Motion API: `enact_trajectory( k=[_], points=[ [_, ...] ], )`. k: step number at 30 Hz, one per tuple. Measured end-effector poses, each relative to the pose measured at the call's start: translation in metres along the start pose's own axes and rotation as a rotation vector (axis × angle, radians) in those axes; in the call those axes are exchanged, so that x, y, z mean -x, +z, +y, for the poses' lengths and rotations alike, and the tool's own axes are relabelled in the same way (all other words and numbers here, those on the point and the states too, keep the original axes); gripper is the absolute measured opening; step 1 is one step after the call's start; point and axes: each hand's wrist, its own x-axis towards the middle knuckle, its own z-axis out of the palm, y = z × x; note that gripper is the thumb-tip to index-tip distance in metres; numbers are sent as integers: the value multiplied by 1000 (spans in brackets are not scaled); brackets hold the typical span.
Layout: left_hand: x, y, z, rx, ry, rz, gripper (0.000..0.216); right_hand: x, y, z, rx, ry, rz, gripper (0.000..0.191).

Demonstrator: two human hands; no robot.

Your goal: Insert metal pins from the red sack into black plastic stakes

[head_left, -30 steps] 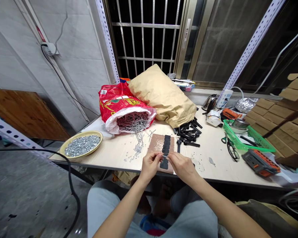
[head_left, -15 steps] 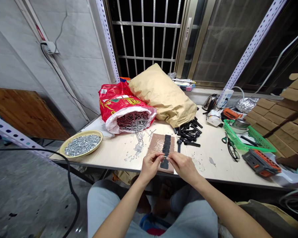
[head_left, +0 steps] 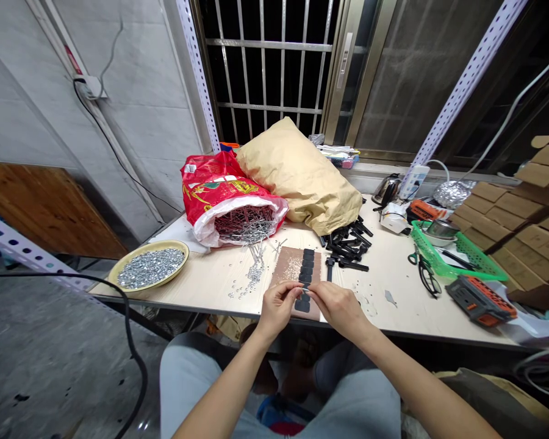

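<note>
My left hand [head_left: 277, 310] and my right hand [head_left: 341, 310] meet above the front of a brown board [head_left: 316, 274]. Thumb and fingers of both pinch a small, thin, pale piece [head_left: 304, 289], whose kind is too small to tell. Beneath them, a row of black square pads [head_left: 307, 263] runs along the board, partly hidden by the fingers. Tiny whitish bits [head_left: 293, 268] lie left of the pads. Just beyond my right hand is one black rod-like part with a wider head [head_left: 330, 268]; more black parts [head_left: 348, 244] are heaped behind it.
At left, a yellow dish [head_left: 150, 287] holds small shiny metal pieces. Long metal pins spill from a red bag [head_left: 210, 183] beside a tan sack [head_left: 297, 171]. Rightward are scissors [head_left: 414, 256], glasses [head_left: 429, 277], a green basket [head_left: 489, 265], an orange-black device [head_left: 480, 300] and cardboard boxes [head_left: 540, 244].
Both hands stay almost in place, still pinching the small piece, which now shows slightly more clearly between the fingertips. Nothing else has visibly moved on the table.
</note>
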Motion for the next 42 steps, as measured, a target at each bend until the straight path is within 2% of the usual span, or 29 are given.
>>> enact_trajectory(
  k=[7, 11, 14, 17, 19, 21, 24, 25, 28, 29, 32, 33, 36, 37, 40, 42],
  points=[
    [0, -1, 4, 2, -57, -58, 18, 2, -7, 1, -248, 103, -160, 24],
    [-4, -3, 0, 48, -147, -34, 20, 9, -11, 11, -378, 0, -209, 28],
    [-6, 0, -8, 23, -184, -55, 27, 5, 0, 39, -317, -32, -207, 29],
    [-7, 1, -13, -53, -194, -23, 45, -11, 16, 75, -116, 61, -194, 27],
    [-7, -3, -13, -95, -181, -9, 48, -20, 23, 90, -48, 118, -219, 26],
    [-6, -11, -12, -123, -168, 18, 45, -23, 26, 93, -145, 35, -336, 25],
    [-6, -26, -8, -157, -195, 113, 42, -19, 28, 86, -433, -229, -570, 23],
    [-6, -29, -7, -163, -208, 139, 42, -17, 28, 84, -469, -233, -574, 24],
    [-6, -35, -1, -165, -229, 157, 42, -15, 29, 84, -379, -21, -398, 29],
    [-6, -36, 0, -168, -227, 153, 42, -15, 30, 85, -372, -4, -383, 29],
    [-7, -39, 2, -193, -232, 180, 41, -15, 30, 87, -493, -175, -540, 26],
    [-7, -40, 1, -199, -236, 190, 41, -15, 30, 87, -510, -183, -545, 26],
    [-5, -43, -1, -199, -230, 192, 41, -16, 33, 86, -443, -20, -390, 30],
    [-5, -43, -2, -200, -222, 187, 40, -16, 34, 85, -440, -8, -378, 30],
    [-3, -43, -1, -218, -215, 194, 38, -17, 33, 78, -527, -142, -508, 27],
    [-3, -44, -1, -225, -213, 200, 38, -14, 25, 76, -546, -111, -469, 28]
  ],
)
